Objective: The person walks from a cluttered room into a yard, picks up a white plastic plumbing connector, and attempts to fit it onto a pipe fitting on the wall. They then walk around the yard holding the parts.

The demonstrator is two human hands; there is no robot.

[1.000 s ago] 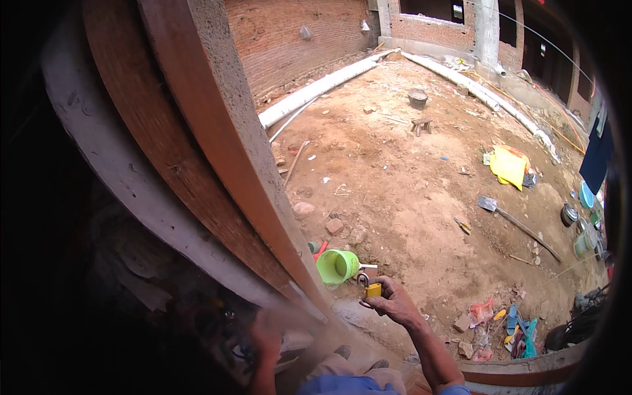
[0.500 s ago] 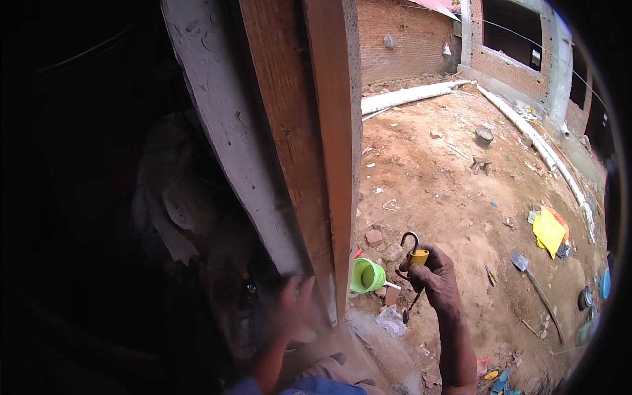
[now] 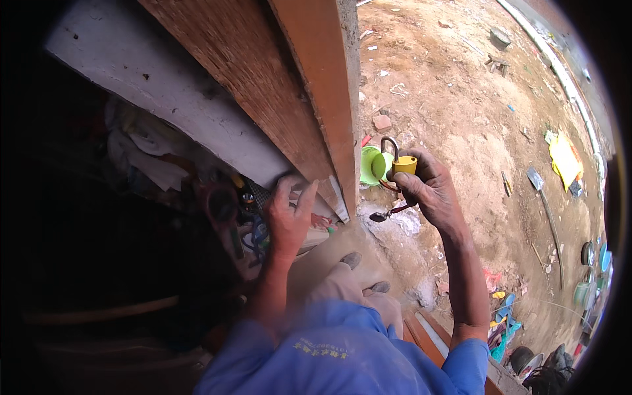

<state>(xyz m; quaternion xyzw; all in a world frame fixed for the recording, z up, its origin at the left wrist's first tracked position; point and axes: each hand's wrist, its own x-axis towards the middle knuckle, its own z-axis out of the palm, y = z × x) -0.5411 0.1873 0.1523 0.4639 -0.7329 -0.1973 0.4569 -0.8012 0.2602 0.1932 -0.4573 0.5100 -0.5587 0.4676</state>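
Note:
My right hand [image 3: 433,189] grips a yellow padlock [image 3: 405,164] between thumb and fingers, its curved metal shackle standing up, swung open. A dark cord with a small dark piece [image 3: 379,216] dangles below that hand; what the piece is I cannot tell. My left hand [image 3: 288,214] is raised beside the lower part of the wooden door frame [image 3: 263,72], fingers apart and holding nothing. Whether its fingertips touch the wood I cannot tell. The frame stands between my two hands, with a pale, chipped panel [image 3: 164,85] along its left side.
Cloths and tools lie in the dark room at left. Outside on bare earth are a green bucket [image 3: 372,166], a brick [image 3: 382,122], a shovel [image 3: 546,204], a yellow bag [image 3: 566,158], a small stool [image 3: 498,64] and a long white pipe [image 3: 559,66].
My view has tipped downward, bringing my blue shirt and shoes into sight. My right hand still holds the padlock, now nearer the door frame. My left hand is raised and less blurred.

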